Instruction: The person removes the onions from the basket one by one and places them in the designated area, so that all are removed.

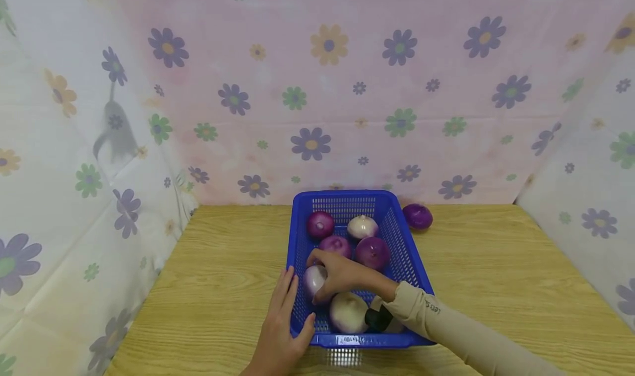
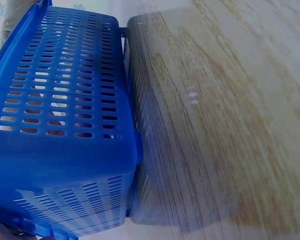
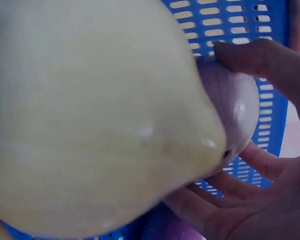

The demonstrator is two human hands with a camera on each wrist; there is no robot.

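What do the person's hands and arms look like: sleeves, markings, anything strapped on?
Right hand: ungloved, beige long sleeve with gathered cuff, dark lettering near it, and a black object by the wrist. Left hand: ungloved; no sleeve shows in the head view.

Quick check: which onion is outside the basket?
The deep-purple onion on the table, just right of the blue basket at its far end; the other visible onions sit inside.
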